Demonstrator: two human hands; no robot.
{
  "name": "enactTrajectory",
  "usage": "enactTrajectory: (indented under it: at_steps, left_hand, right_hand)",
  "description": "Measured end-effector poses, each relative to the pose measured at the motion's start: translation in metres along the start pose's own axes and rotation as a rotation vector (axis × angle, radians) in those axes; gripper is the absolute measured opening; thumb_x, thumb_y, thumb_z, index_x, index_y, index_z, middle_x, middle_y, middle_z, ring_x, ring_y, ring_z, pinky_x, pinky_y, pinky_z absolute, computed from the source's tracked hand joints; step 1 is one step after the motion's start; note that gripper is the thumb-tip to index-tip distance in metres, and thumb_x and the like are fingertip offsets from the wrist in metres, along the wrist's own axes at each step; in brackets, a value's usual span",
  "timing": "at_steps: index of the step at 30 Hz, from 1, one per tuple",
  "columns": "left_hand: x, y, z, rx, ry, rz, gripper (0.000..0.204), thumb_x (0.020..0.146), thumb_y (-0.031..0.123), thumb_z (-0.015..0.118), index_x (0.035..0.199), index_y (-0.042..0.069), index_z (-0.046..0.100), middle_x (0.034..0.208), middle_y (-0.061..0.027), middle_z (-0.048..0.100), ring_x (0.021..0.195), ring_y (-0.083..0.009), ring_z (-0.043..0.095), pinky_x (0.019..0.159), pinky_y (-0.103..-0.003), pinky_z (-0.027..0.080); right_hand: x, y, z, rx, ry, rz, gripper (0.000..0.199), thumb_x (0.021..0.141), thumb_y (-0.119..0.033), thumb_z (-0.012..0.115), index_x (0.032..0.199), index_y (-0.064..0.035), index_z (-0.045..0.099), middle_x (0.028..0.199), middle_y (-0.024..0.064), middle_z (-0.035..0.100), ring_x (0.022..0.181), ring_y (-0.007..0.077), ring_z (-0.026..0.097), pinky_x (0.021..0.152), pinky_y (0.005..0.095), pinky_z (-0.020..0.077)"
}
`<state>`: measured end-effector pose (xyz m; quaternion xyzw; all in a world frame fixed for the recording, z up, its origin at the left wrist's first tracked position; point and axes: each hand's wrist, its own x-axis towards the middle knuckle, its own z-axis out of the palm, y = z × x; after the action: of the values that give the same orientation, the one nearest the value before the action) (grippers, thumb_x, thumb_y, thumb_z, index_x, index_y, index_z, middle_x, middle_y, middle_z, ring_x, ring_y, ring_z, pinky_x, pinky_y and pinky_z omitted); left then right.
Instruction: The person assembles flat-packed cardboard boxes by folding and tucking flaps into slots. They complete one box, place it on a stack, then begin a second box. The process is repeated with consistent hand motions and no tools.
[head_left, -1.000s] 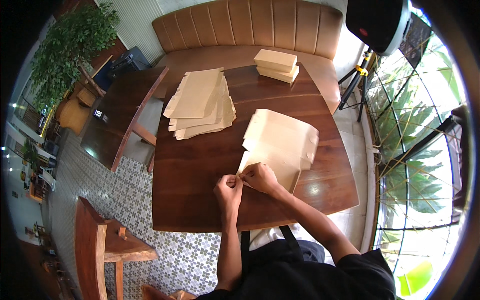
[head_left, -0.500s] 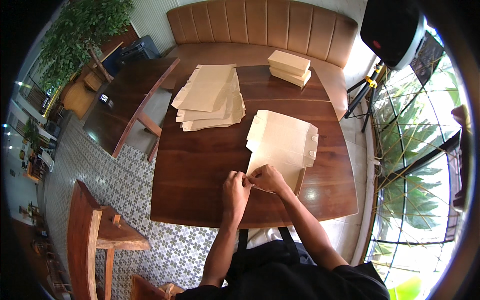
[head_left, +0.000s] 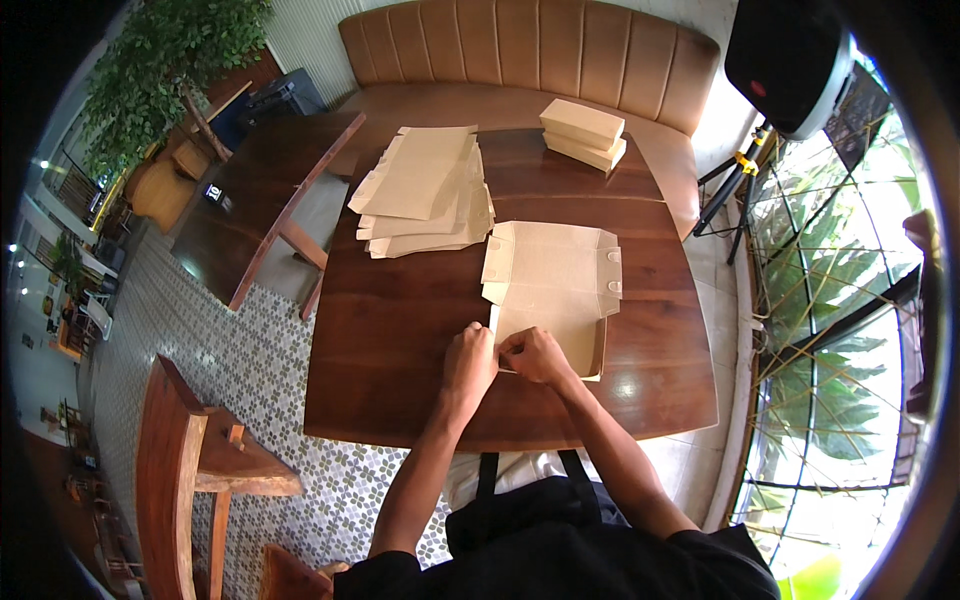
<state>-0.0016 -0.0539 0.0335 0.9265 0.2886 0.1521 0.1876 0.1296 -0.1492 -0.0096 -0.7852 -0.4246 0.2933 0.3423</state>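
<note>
Patterned grey tile floor [head_left: 250,380] spreads under a café-like corner, with a tan padded bench [head_left: 520,60] along the far wall and tall windows on the right showing green foliage. Dark wooden surface [head_left: 400,330] fills the middle of the view, and a second, similar table [head_left: 250,190] stands off to the left with a leafy potted tree [head_left: 160,60] behind it. A wooden chair [head_left: 190,480] sits at the near left. On the far left part of the surface lies a loose pile of flat brown cardboard blanks [head_left: 425,190]; at the far edge rests a short stack of folded brown boxes [head_left: 583,133]. Near the front, a partly folded brown cardboard box [head_left: 555,285] lies open, its flaps spread away from the person. The left hand [head_left: 468,362] and right hand [head_left: 535,355] meet at the box's near left corner, touching each other. The fingers of both hands are closed together, pinching the cardboard edge at that corner. A black speaker [head_left: 785,60] on a stand is at the upper right.
</note>
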Motion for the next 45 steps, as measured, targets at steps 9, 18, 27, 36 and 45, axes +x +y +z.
enactTrajectory:
  at_steps: [9, 18, 27, 36, 45]
  left_hand:
    - [-0.002, -0.013, 0.008, -0.206, 0.048, -0.060, 0.011, 0.090, 0.005, 0.071, 0.088, -0.005, 0.066, 0.091, -0.0237, 0.068, 0.083, -0.0417, 0.071, 0.075, -0.048, 0.059]
    - [-0.054, -0.019, 0.024, -0.789, 0.245, -0.144, 0.028, 0.097, 0.010, 0.074, 0.122, -0.002, 0.072, 0.114, -0.0177, 0.069, 0.096, -0.0235, 0.074, 0.084, -0.033, 0.063]
    - [-0.051, -0.007, 0.030, -0.707, 0.301, -0.196, 0.025, 0.093, 0.005, 0.075, 0.116, -0.002, 0.075, 0.106, -0.0158, 0.071, 0.087, -0.0244, 0.075, 0.080, -0.034, 0.063]
    - [-0.054, -0.005, 0.024, -0.660, 0.250, -0.257, 0.027, 0.093, 0.002, 0.073, 0.120, -0.001, 0.074, 0.107, -0.0146, 0.071, 0.094, -0.0217, 0.075, 0.082, -0.033, 0.062]
    - [-0.054, -0.001, 0.028, -0.703, 0.250, -0.250, 0.026, 0.092, 0.000, 0.073, 0.118, -0.002, 0.071, 0.111, -0.0146, 0.072, 0.099, -0.0222, 0.074, 0.085, -0.034, 0.061]
  right_hand:
    - [-0.005, -0.008, -0.002, 0.065, 0.002, -0.005, 0.030, 0.086, -0.034, 0.072, 0.092, -0.0056, 0.079, 0.086, 0.0196, 0.075, 0.082, 0.0372, 0.074, 0.079, 0.0464, 0.0573]
    - [-0.001, -0.005, -0.004, 0.095, -0.065, -0.010, 0.030, 0.087, -0.032, 0.074, 0.100, -0.0046, 0.079, 0.092, 0.0191, 0.078, 0.088, 0.0361, 0.076, 0.081, 0.0441, 0.0587]
    - [-0.006, -0.008, -0.012, 0.123, -0.070, -0.098, 0.029, 0.086, -0.027, 0.077, 0.100, -0.0021, 0.080, 0.093, 0.0171, 0.078, 0.087, 0.0307, 0.077, 0.081, 0.0414, 0.0592]
    - [-0.007, -0.013, -0.001, 0.055, 0.000, -0.057, 0.032, 0.087, -0.034, 0.076, 0.096, -0.0038, 0.078, 0.091, 0.0149, 0.078, 0.087, 0.0298, 0.075, 0.082, 0.0412, 0.0575]
    - [-0.004, -0.008, -0.001, 0.056, -0.039, -0.120, 0.036, 0.091, -0.037, 0.070, 0.099, -0.0029, 0.077, 0.097, 0.0173, 0.078, 0.094, 0.0366, 0.074, 0.089, 0.0444, 0.0562]
